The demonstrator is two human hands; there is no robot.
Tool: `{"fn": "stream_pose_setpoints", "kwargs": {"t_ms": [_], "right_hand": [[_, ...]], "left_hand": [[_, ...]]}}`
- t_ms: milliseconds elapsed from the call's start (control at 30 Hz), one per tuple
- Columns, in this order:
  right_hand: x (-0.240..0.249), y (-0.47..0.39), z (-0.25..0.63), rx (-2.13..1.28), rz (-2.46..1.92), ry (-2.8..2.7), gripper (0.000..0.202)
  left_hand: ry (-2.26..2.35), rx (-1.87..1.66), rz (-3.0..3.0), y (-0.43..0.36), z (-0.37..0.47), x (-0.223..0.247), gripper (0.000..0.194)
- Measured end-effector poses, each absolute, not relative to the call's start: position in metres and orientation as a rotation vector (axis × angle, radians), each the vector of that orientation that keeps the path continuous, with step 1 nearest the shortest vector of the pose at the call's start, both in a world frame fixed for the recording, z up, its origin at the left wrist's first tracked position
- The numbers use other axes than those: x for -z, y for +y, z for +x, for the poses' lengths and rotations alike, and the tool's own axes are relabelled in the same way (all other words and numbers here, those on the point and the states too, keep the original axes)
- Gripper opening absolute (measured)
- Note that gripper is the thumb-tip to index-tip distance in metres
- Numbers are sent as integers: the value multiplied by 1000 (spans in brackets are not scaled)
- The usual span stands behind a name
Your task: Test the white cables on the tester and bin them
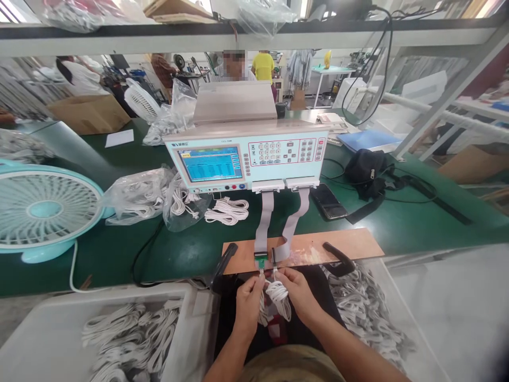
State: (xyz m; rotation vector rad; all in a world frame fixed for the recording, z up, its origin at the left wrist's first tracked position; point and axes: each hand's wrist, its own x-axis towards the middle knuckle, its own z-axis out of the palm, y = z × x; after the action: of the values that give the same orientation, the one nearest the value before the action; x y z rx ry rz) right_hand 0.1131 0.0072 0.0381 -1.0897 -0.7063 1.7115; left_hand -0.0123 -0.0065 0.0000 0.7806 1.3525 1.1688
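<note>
From where I stood, the left hand [248,303] was pinching one end of a coiled white cable [277,293] between thumb and forefinger, right below a small green board [261,262]. The right hand [298,297] gripped what looked like its other end, close under a dark connector [273,256]; whether either end was fully plugged in I couldn't tell. The coil itself hung between the two hands, nearer the right fingers.

Just beyond the fingertips an orange-brown plank [353,241] lay along the bench edge. Two grey ribbon cables [264,220] ran away from the fingers to a test instrument [288,159] with a lit screen. Left of the left fingers stood a white bin [43,329] of bundled cables, and beyond the right fingers lay a black phone [329,201]
</note>
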Motion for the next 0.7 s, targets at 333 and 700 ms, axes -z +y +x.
{"fn": "stream_pose_setpoints", "kwargs": {"t_ms": [333,700], "right_hand": [[-40,7,112,-1670,-1168,-758,37],[-27,7,109,-1716,-1071,-717,37]], "left_hand": [[1319,-1230,818,-3,-8,-11,37],[1344,-1280,603,-1,3,-24,45]]}}
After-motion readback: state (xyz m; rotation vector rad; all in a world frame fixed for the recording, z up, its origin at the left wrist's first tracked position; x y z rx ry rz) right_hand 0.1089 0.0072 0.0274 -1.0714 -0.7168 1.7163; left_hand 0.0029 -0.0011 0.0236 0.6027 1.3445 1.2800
